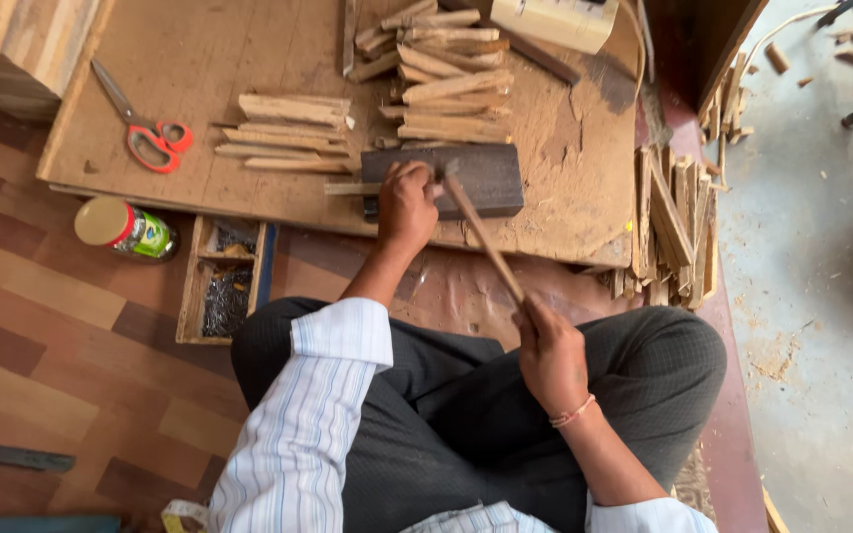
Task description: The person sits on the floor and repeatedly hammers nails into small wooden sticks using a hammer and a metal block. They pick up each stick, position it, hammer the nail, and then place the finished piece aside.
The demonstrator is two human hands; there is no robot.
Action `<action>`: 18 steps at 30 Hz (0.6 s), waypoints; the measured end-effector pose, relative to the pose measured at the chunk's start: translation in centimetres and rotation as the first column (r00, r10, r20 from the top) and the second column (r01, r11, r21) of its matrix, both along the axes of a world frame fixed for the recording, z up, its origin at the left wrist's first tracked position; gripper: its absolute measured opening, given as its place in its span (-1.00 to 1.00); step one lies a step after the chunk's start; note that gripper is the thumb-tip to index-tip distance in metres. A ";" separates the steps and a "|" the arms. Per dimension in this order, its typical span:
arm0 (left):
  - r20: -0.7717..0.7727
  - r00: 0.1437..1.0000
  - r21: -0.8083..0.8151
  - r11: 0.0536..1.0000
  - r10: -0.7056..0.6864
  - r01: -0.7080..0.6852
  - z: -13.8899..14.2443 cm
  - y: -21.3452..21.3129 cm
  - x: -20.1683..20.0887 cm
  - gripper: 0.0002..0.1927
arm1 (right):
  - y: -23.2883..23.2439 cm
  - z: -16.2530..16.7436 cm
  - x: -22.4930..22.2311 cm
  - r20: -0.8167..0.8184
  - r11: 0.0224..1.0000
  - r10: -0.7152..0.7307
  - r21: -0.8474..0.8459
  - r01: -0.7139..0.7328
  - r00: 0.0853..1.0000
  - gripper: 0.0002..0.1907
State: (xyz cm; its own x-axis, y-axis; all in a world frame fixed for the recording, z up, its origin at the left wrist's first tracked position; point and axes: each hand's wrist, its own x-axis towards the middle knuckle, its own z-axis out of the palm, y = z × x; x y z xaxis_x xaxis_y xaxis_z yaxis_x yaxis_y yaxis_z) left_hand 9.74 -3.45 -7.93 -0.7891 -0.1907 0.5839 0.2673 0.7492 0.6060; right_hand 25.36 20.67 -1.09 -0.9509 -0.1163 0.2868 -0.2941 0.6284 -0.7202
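Jar (125,228) on its side on the patterned floor, at nine o'clock from the wooden nail tray: pale yellow round lid, green label with bits of white and yellow. Cream-coloured box (555,20) at twelve o'clock on the board's far edge, partly cut off.

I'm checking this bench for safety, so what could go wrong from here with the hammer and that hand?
1. The left hand rests on the dark block right beside the hammer head; a stray blow could hit the fingers.
2. The right hand grips the handle's far end, so aim may be loose.
3. The wood strips stacked behind the block could scatter if jolted.
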 end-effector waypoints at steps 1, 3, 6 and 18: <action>0.008 1.000 0.041 0.999 -0.011 0.011 0.1 0.0 0.0 -0.88 | 0.0 0.0 -0.2 0.090 0.999 -0.017 0.039 0.014 0.996 -0.67; 0.043 0.998 0.124 0.992 -0.037 0.032 0.2 -0.2 0.2 -0.88 | 0.1 0.2 -0.1 0.081 0.997 -0.075 -0.010 0.076 0.994 -0.69; 0.042 0.991 0.178 0.977 -0.127 0.118 0.4 -1.0 0.3 -0.77 | 0.1 0.6 0.5 -0.013 0.995 -0.054 -0.083 0.053 0.998 -0.70; 0.142 0.988 -0.021 0.998 -0.059 0.063 1.8 -2.6 0.6 -0.84 | -1.6 0.2 -0.1 0.076 0.998 -0.064 0.031 0.062 0.995 -0.70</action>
